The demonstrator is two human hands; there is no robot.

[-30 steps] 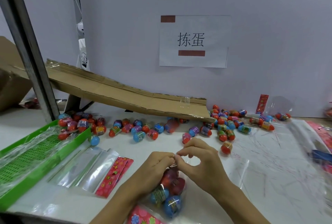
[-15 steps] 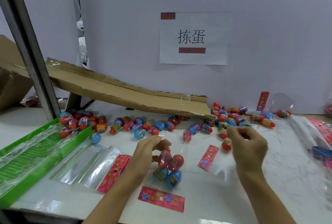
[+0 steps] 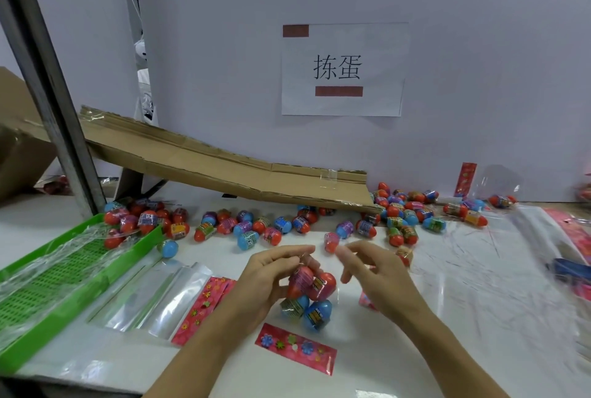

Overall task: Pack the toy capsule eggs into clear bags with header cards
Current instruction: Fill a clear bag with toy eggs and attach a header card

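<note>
My left hand pinches the filled bag's neck. My right hand, fingers loose, hovers just right. The header card lies nearer me, long axis crosswise.

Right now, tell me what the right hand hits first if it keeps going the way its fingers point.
The right hand points left toward the left hand; it would likely meet that hand's fingertips at the top of the bagged eggs first, though depth is unclear.
</note>
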